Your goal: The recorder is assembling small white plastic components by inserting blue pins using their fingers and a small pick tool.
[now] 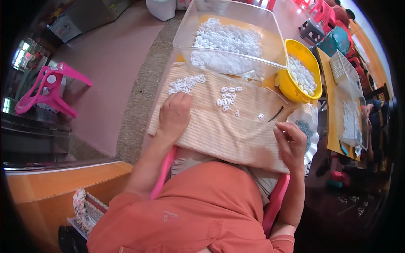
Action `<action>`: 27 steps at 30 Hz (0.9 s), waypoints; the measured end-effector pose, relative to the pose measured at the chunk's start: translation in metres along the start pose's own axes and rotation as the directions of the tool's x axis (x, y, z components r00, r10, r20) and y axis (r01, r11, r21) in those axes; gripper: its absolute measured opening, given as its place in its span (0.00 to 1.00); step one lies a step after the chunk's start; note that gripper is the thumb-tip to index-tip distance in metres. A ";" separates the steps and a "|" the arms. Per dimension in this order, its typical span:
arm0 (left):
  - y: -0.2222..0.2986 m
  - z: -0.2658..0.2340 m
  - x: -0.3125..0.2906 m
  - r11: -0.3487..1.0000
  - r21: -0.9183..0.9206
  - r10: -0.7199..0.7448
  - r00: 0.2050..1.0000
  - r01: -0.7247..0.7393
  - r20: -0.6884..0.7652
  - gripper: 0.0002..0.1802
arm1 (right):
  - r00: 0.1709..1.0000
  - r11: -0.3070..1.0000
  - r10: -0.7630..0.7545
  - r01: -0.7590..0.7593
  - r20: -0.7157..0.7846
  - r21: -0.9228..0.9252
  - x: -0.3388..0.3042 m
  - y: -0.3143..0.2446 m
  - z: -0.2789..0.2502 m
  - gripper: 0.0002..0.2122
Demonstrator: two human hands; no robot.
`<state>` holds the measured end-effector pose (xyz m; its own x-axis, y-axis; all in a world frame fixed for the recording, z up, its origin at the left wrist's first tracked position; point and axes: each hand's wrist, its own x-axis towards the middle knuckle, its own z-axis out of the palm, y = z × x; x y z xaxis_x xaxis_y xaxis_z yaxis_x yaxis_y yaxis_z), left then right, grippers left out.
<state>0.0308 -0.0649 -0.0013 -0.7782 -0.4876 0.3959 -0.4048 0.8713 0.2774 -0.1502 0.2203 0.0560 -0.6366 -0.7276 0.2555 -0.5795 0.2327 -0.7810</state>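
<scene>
View down over a person's orange shirt [190, 206] to a striped beige cloth [219, 135], where 2 bare hands rest among small white pieces with dark holes. The left hand [175, 111] lies at the cloth's left edge, its fingers curled under, just on the near side of a loose pile [185, 83] toward the far left corner; whether it grips anything cannot be told. The right hand [293, 143] is raised by the cloth's right edge, thumb and forefinger bent close together; whether a piece sits between them cannot be told. Between the hands, nearer the far edge, is a cluster [227, 99] of the same pieces, with 1 single piece [260, 116] apart to its right, near a thin black strip [276, 114] that slants beside the right hand. Along the far edge stands a clear bin [187, 31] holding a heap of white pieces. At the far right corner a yellow bowl [292, 89] holds more. By the right edge, partly behind the right hand, is a white frilled dish [311, 114] of grey bits [301, 126]. On the floor at left stands a pink stool [50, 86]
</scene>
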 end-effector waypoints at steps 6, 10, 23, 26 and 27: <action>0.006 -0.004 0.004 0.996 -0.073 0.052 0.995 -0.059 -0.085 0.02 | 0.998 1.000 0.031 -0.030 -0.062 0.005 -0.016 0.018 -0.026 0.07; 0.006 -0.003 0.005 0.989 -0.141 0.029 0.997 -0.039 -0.073 0.01 | 0.988 0.994 0.080 -0.090 -0.134 -0.067 -0.029 0.031 -0.043 0.09; 0.011 -0.004 0.007 0.959 -0.282 0.007 0.995 -0.034 -0.097 0.03 | 0.958 0.976 0.185 -0.205 -0.222 -0.073 -0.069 0.061 -0.067 0.09; 0.012 -0.005 0.008 0.958 -0.284 0.014 0.996 -0.040 -0.093 0.03 | 0.963 0.968 0.184 -0.213 -0.195 -0.134 -0.071 0.056 -0.063 0.09; 0.011 -0.005 0.008 0.957 -0.287 0.017 0.996 -0.042 -0.088 0.03 | 0.963 0.968 0.184 -0.213 -0.195 -0.136 -0.071 0.055 -0.062 0.09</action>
<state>0.0228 -0.0589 0.0095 -0.7400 -0.4756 0.4757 -0.2173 0.8383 0.5000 -0.1681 0.3250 0.0299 -0.8195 -0.5318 0.2134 -0.4942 0.4675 -0.7329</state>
